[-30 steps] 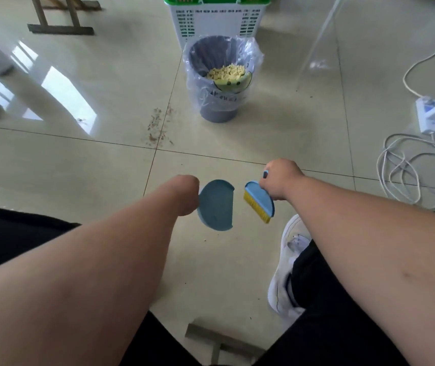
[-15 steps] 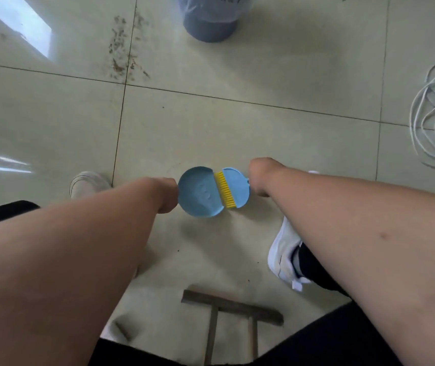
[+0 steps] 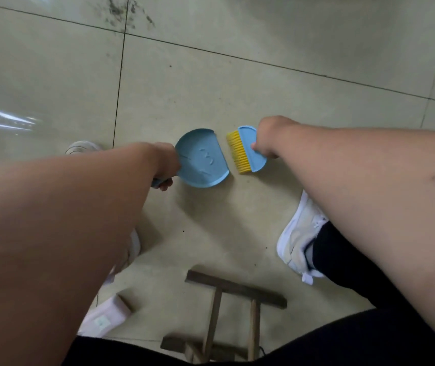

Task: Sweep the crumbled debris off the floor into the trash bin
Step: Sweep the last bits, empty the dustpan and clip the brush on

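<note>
A small blue dustpan (image 3: 202, 158) hangs just over the pale floor tiles, gripped by its handle in my left hand (image 3: 164, 165). Right of it is a blue brush with yellow bristles (image 3: 248, 149), held in my right hand (image 3: 266, 137), bristles facing the pan across a narrow gap. The crumbled debris (image 3: 129, 11) is a dark scatter along a tile joint at the top edge, well ahead of both tools. The trash bin is out of view.
My white shoes (image 3: 298, 239) stand either side on the tiles, the left one (image 3: 83, 149) mostly hidden by my arm. A dark wooden stool frame (image 3: 235, 289) lies close below my hands. A pale pink block (image 3: 105, 315) sits at lower left.
The view has tipped down and closer to the floor, so the bin and cables have left the frame. Dustpan and brush touched half a second ago and now sit slightly apart.
</note>
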`<state>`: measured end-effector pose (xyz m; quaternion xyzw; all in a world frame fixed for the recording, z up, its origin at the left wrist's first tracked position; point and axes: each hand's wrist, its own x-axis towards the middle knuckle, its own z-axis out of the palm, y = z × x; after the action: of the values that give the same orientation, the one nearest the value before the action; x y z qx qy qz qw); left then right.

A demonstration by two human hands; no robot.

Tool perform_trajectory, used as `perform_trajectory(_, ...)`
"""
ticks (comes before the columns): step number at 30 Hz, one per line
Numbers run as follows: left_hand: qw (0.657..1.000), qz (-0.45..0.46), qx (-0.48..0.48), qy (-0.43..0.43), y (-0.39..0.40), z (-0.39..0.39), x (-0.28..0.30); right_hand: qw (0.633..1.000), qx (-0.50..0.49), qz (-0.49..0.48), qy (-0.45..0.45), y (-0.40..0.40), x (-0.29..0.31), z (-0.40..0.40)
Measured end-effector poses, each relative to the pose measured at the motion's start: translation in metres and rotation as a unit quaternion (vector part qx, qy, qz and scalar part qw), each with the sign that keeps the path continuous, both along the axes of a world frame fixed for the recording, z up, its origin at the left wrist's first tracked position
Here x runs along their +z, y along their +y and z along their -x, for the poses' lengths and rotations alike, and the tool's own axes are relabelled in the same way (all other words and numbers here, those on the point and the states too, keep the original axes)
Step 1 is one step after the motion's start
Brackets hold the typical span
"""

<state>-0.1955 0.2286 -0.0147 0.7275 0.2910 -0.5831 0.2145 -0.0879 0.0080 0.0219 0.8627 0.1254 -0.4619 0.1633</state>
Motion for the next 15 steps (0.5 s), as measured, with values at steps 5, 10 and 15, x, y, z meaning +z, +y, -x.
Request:
perform_trajectory(5, 0.996, -0.001, -0.078, -0.033, 0.000, -0.005, 0.001, 0.991, -0.092, 0.039, -0.090, -0.004, 0.003, -0.012)
perform_trajectory(10, 0.916, -0.019, -0.397, -0.051, -0.013, -0.014, 0.026, 0.965, -0.172, -0.033, -0.197, -0.015, -0.006, -0.016)
perform_trajectory(15, 0.863, -0.034, -0.501, -0.056, -0.012, -0.015, 0.023, 0.908, -0.344, -0.155, -0.183, -0.015, -0.006, -0.018)
